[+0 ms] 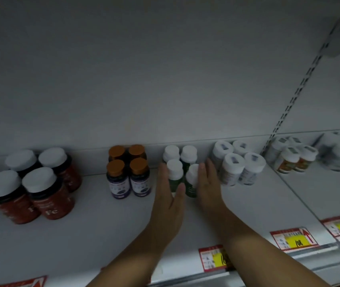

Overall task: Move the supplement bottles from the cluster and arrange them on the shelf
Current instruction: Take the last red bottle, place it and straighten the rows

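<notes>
fingers (162,172) lay straight and together on both sides of the green bottles (182,172), left hand (168,204) and right hand (208,187) flat as paddles, judged to be squaring the four into a block. shelf (82,235): matte white, smooth; the block stood near its back edge, mid-span. red bottles (32,183) toward its left end, round and glossy. purple bottles (128,172) just left of the hands, copper caps. white bottles (237,164) just right.

One head view looks forward and down, close over the shelf (61,245), back wall filling the upper frame.
</notes>
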`<control>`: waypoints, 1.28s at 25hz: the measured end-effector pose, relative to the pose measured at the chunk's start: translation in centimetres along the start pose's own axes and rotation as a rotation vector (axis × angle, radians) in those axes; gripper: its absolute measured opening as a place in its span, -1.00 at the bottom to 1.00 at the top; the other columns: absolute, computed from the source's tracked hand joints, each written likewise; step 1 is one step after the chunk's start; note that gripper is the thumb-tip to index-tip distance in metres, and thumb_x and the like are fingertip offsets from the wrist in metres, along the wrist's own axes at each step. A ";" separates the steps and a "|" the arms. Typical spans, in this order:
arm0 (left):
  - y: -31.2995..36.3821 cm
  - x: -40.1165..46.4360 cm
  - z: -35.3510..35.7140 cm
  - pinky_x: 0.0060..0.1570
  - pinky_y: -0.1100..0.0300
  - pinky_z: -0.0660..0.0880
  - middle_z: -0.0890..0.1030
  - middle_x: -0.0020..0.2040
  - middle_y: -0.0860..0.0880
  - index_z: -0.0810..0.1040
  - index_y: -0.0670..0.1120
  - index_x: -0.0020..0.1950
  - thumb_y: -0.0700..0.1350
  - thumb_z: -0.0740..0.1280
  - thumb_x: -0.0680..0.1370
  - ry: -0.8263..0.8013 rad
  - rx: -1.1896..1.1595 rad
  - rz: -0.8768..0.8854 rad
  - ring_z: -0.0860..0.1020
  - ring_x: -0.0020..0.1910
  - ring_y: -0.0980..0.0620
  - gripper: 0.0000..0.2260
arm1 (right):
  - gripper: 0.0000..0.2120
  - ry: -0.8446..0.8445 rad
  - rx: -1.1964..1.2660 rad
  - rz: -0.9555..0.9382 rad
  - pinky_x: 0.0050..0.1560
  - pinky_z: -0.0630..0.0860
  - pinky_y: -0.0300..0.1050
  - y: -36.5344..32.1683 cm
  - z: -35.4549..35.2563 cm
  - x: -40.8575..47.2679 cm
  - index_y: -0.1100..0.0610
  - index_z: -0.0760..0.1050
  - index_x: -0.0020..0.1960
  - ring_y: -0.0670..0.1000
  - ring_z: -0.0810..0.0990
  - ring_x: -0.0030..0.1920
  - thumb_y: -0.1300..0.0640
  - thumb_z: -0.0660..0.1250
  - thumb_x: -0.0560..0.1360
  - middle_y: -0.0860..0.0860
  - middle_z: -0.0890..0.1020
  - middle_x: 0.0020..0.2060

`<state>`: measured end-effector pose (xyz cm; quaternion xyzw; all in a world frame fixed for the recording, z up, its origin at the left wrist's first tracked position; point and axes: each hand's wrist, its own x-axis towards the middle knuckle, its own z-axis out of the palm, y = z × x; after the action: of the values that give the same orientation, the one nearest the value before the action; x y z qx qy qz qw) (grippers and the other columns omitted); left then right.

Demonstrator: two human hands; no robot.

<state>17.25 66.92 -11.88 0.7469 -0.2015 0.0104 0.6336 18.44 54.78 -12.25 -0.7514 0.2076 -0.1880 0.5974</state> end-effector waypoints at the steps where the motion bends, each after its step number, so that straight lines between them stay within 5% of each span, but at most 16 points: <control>1: -0.5 0.2 0.4 0.39 0.49 -0.01 -0.02 0.42 0.33 -0.08 0.11 0.42 0.09 0.09 0.55 0.020 -0.026 -0.027 -0.03 0.33 0.59 -0.49 | -0.50 -0.005 -0.026 -0.012 0.34 0.11 -0.25 0.0 0.2 0.5 0.18 0.11 0.48 0.05 0.20 0.47 -0.01 0.05 0.60 0.11 0.23 0.48; 3: -1.3 0.6 0.9 0.44 0.26 0.11 0.08 0.51 0.12 0.00 0.05 0.48 0.06 0.05 0.58 0.093 -0.022 -0.094 0.08 0.45 0.32 -0.51 | -0.50 -0.038 -0.022 -0.038 0.30 0.11 -0.32 -0.3 0.8 1.1 0.18 0.13 0.48 0.03 0.22 0.45 -0.01 0.05 0.60 0.09 0.25 0.47; 5: -1.0 1.5 1.3 0.35 0.24 0.17 0.16 0.52 -0.04 0.04 -0.01 0.50 0.04 0.03 0.59 0.163 -0.015 -0.194 0.16 0.47 0.09 -0.51 | -0.54 -0.076 0.025 -0.059 0.20 0.15 -0.46 -0.3 1.2 1.7 0.15 0.19 0.45 -0.03 0.32 0.36 0.00 0.03 0.61 0.06 0.33 0.42; 9: -0.2 3.5 1.6 0.27 0.37 -0.01 0.04 0.55 0.03 -0.04 -0.01 0.51 0.04 -0.05 0.62 0.235 -0.142 -0.313 0.04 0.44 0.19 -0.53 | -0.45 -0.074 0.120 -0.103 0.33 0.31 -0.17 0.3 1.6 2.3 0.06 0.31 0.33 -0.04 0.40 0.30 -0.22 -0.07 0.49 -0.01 0.43 0.32; 12: -0.9 4.4 1.9 0.30 0.32 0.01 0.11 0.53 0.03 0.00 0.00 0.51 0.08 -0.08 0.60 0.223 -0.115 -0.314 0.08 0.39 0.22 -0.52 | -0.58 -0.040 0.170 -0.123 0.18 0.31 -0.45 0.5 1.5 2.3 -0.05 0.32 0.26 -0.11 0.43 0.22 -0.12 -0.09 0.50 -0.10 0.46 0.19; 16: -1.9 4.5 2.1 0.40 0.18 0.16 0.24 0.46 0.03 0.11 0.02 0.47 0.16 -0.09 0.52 0.217 -0.119 -0.246 0.21 0.43 0.12 -0.46 | -0.61 -0.034 0.194 -0.146 0.06 0.28 -0.66 0.9 1.5 2.2 0.13 0.36 0.34 -0.07 0.45 0.24 0.05 -0.05 0.62 -0.05 0.48 0.21; 21: -1.8 4.7 1.8 0.15 0.62 0.21 0.29 0.38 0.09 0.15 -0.04 0.46 0.04 -0.09 0.61 0.147 -0.093 -0.243 0.25 0.37 0.18 -0.57 | -0.61 -0.048 0.174 -0.188 0.06 0.28 -0.64 0.7 1.1 2.6 0.01 0.38 0.26 -0.24 0.44 0.16 -0.03 -0.07 0.54 -0.10 0.50 0.15; 24: -1.9 4.9 1.8 0.41 0.23 0.20 0.28 0.46 -0.02 0.14 -0.05 0.48 0.12 -0.09 0.59 0.128 -0.085 -0.232 0.27 0.42 0.08 -0.51 | -0.77 -0.055 0.178 -0.151 0.02 0.25 -0.65 0.6 0.6 2.4 -0.20 0.35 0.12 -0.23 0.44 0.13 0.00 -0.04 0.60 -0.32 0.48 0.05; 27: -1.9 5.1 2.0 0.35 0.21 0.23 0.31 0.44 -0.05 0.16 -0.07 0.46 0.09 -0.09 0.61 0.088 -0.055 -0.220 0.30 0.40 0.06 -0.53 | -0.76 -0.059 0.215 -0.133 0.00 0.25 -0.67 0.1 -0.1 2.3 -0.12 0.34 0.16 -0.18 0.41 0.16 0.11 -0.04 0.63 -0.24 0.47 0.06; 30: -1.8 5.2 2.6 0.30 0.22 0.26 0.34 0.41 -0.04 0.16 -0.06 0.45 0.16 -0.08 0.54 0.074 -0.078 -0.221 0.33 0.37 0.07 -0.46 | -0.66 -0.068 0.211 -0.064 0.17 0.26 -0.52 0.7 -0.4 3.1 0.06 0.34 0.32 -0.13 0.36 0.25 0.01 -0.02 0.62 -0.13 0.42 0.19; 32: -1.6 5.3 2.8 0.34 0.15 0.28 0.35 0.40 -0.02 0.17 -0.02 0.45 0.21 -0.07 0.51 0.082 -0.099 -0.228 0.35 0.37 0.06 -0.43 | -0.39 -0.087 0.186 -0.011 0.42 0.21 -0.21 0.8 -0.4 3.3 0.09 0.30 0.40 -0.09 0.32 0.37 -0.26 0.00 0.50 -0.08 0.38 0.36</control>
<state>21.92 62.91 -12.56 0.7316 -0.0896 -0.0410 0.6745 20.94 52.54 -12.84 -0.7013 0.1592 -0.1768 0.6720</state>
